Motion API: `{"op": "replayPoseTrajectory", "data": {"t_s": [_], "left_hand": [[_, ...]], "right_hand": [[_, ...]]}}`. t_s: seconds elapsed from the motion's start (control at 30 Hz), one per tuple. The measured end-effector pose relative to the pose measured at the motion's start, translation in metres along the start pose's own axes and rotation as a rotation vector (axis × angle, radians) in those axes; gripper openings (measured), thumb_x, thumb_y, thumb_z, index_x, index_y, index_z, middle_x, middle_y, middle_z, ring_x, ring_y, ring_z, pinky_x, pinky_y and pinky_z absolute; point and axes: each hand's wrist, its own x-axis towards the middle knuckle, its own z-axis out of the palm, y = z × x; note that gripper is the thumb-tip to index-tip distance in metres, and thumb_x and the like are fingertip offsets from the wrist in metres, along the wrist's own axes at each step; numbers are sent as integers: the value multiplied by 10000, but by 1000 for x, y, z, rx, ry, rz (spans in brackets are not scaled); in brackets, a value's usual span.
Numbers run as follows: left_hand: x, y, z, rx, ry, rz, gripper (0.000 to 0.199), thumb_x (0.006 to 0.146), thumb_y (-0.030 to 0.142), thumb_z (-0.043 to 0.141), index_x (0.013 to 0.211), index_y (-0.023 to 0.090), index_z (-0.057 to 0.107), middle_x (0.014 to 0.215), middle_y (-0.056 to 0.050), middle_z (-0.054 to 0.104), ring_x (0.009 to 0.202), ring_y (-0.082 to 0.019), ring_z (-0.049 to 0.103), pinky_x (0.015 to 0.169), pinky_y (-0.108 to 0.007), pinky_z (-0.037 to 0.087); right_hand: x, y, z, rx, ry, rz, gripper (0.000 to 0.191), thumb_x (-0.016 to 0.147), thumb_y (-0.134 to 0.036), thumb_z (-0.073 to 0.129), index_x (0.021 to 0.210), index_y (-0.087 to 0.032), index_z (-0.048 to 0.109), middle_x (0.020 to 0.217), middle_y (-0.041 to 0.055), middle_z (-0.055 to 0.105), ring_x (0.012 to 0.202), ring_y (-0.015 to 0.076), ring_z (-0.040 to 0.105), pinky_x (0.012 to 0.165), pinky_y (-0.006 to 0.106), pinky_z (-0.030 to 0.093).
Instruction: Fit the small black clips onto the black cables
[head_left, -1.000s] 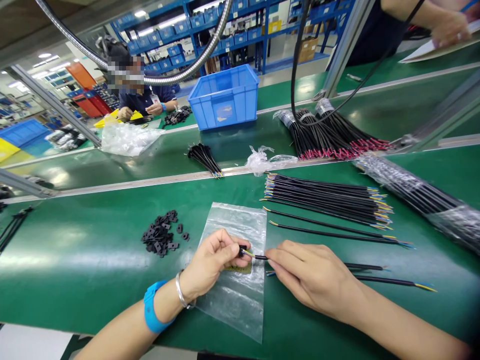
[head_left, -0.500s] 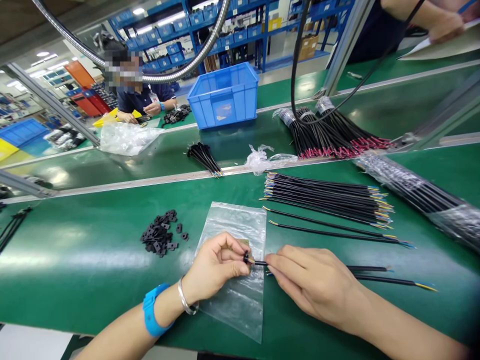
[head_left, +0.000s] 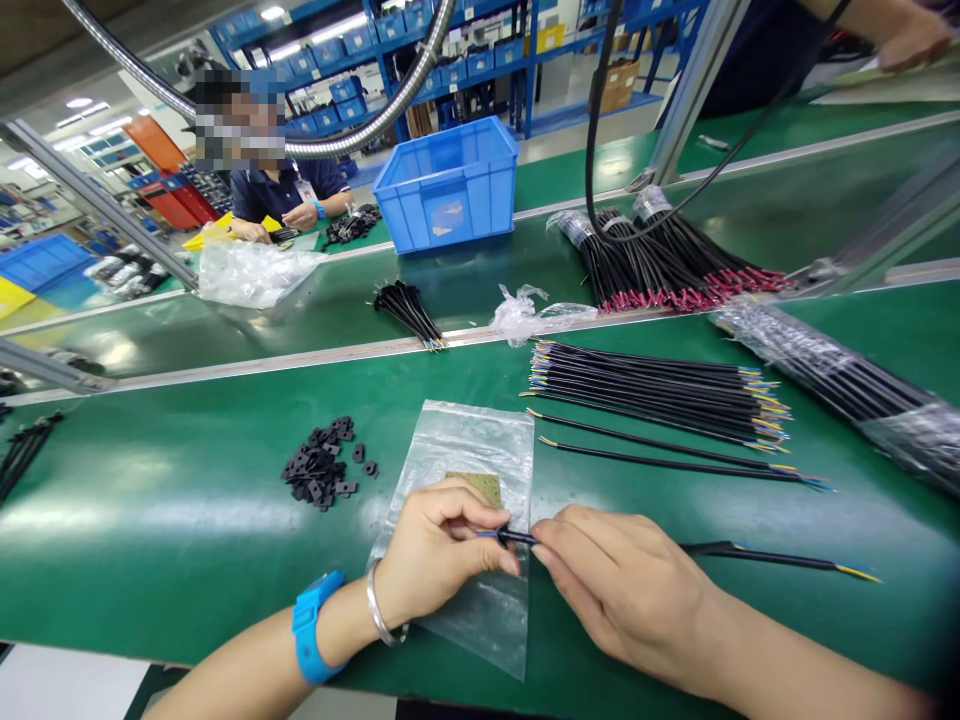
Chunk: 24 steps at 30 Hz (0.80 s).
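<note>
My left hand point(head_left: 442, 545) pinches a small black part point(head_left: 503, 536) between thumb and fingers, above a clear plastic bag point(head_left: 491, 625). A black cable point(head_left: 523, 539) runs through this part, and its thin coloured wires stick out on the left side. My right hand point(head_left: 630, 570) is closed on the cable just right of the part. Below the right hand, another black cable point(head_left: 802, 561) with bared wire ends lies on the table. A yellowish-brown square piece point(head_left: 480, 487) rests on the bag, half covered by my left hand.
Small black parts point(head_left: 319, 468) lie heaped at left. Rows of cut cables point(head_left: 645, 395) lie beyond my right hand, with a wrapped cable bundle point(head_left: 840, 375) farther right. A blue bin point(head_left: 450, 190) and red-tipped cables point(head_left: 660, 260) stand behind the rail. A co-worker point(head_left: 277, 195) sits opposite.
The cable's wire end has passed leftward through the small black part; before, the wires were just at its right side. My left hand has shifted slightly right and down, uncovering more of the square piece.
</note>
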Motion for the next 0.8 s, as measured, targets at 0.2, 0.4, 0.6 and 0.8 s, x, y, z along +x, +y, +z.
{"op": "replayPoseTrajectory", "data": {"t_s": [0.2, 0.4, 0.6, 0.8], "left_hand": [[-2, 5, 1, 224, -76, 270, 185, 627, 262, 888, 754, 182, 779, 717, -62, 733, 617, -149, 679, 586, -240, 561], [-3, 1, 7, 336, -66, 359, 216, 646, 320, 871, 786, 187, 773, 744, -77, 749, 658, -177, 699, 614, -266, 571], [4, 12, 2, 507, -129, 405, 348, 678, 374, 842, 954, 185, 745, 818, -67, 741, 723, -176, 694, 681, -265, 575], [21, 37, -76, 1101, -69, 209, 523, 831, 481, 674, 1282, 227, 597, 1205, -107, 654, 1043, -261, 641, 958, -407, 505]], "right_hand": [[-3, -6, 5, 50, -33, 9, 228, 956, -124, 401, 817, -183, 572, 662, 7, 558, 580, 135, 531, 552, 268, 413], [-4, -6, 12, 71, -46, 52, 256, 965, -135, 383, 781, -188, 552, 662, -2, 536, 557, 133, 502, 546, 276, 391], [-2, 9, -4, 63, -104, 57, 240, 982, -158, 391, 835, -183, 580, 685, 0, 556, 580, 130, 529, 559, 264, 393], [-3, 43, -25, -86, -458, 241, 175, 959, -171, 433, 851, -187, 569, 807, 30, 592, 687, 169, 582, 618, 293, 424]]}}
